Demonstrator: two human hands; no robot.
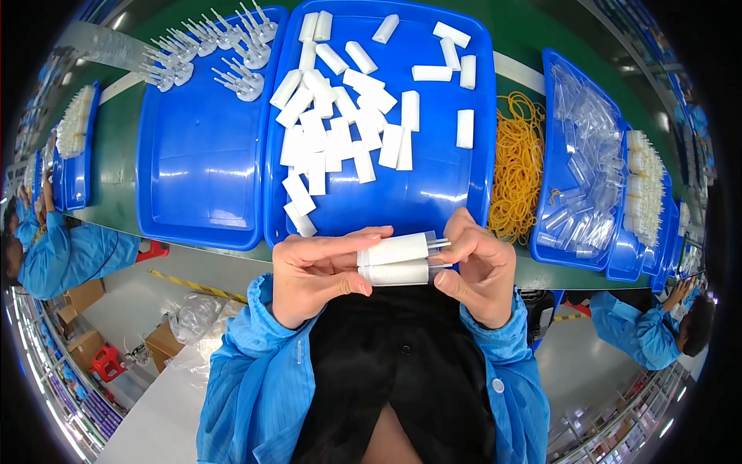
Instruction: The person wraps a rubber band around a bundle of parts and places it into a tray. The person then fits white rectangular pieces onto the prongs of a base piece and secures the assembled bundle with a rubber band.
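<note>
In front of my chest, my left hand (317, 271) grips a pair of white blocks in clear plastic sleeves (396, 259) lying side by side, fingers above and thumb below. Thin pale rods (439, 244) stick out of their right end. Around that end my right hand (481, 267) is closed, its curled forefinger and its thumb at the rods and sleeve edge. Just beyond my hands is a blue tray (433, 182) with many loose white blocks (313, 131), most heaped toward its left half.
At left, another blue tray (199, 170) holds white pronged parts (239, 81) along its far side. To the right lie yellow rubber bands (516, 166) and a blue tray of clear plastic sleeves (583, 155). White parts (645, 185) stand further right. Co-workers in blue (77, 251) sit at both sides.
</note>
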